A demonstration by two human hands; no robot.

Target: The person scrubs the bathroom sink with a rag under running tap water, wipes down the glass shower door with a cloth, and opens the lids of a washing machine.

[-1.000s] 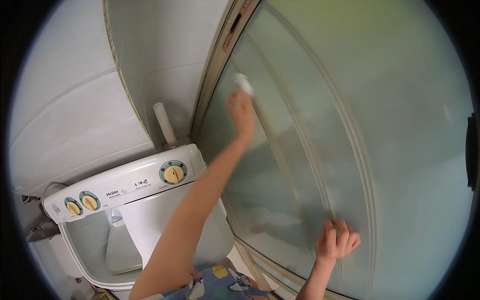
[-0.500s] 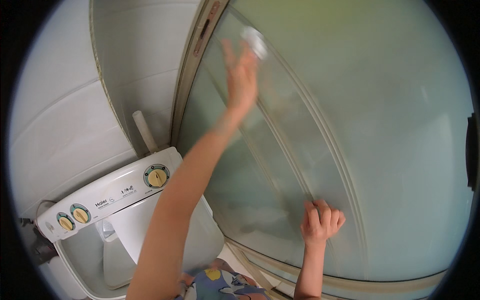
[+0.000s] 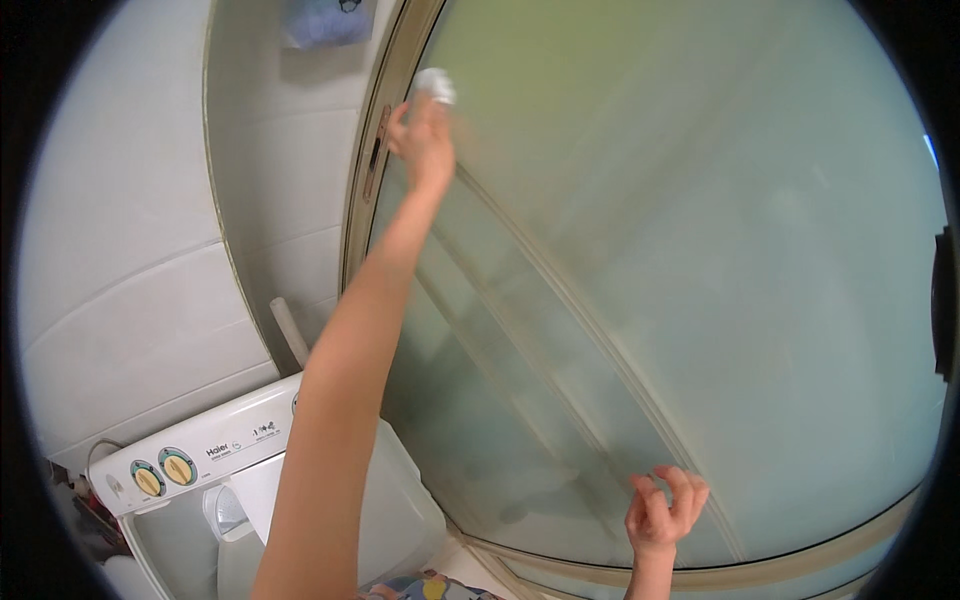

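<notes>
My left hand reaches up to the top left of a frosted glass door. Its fingers press a small white wad against the pane, close to the metal frame; the wad is blurred, and I cannot tell whether it is tissue or cloth. Lower on the same door, my right hand is loosely curled with gaps between its fingers. Nothing shows in it, and whether its fingertips touch the glass is unclear.
A white washing machine with yellow knobs stands at the lower left, partly behind my left arm. White tiled wall rises above it, with a pale pipe at its corner. A bluish packet hangs at the top.
With the white wad, my left hand has moved left toward the door frame. My right hand has shifted lower in view, its fingers looser. The view has tilted up, showing the packet.
</notes>
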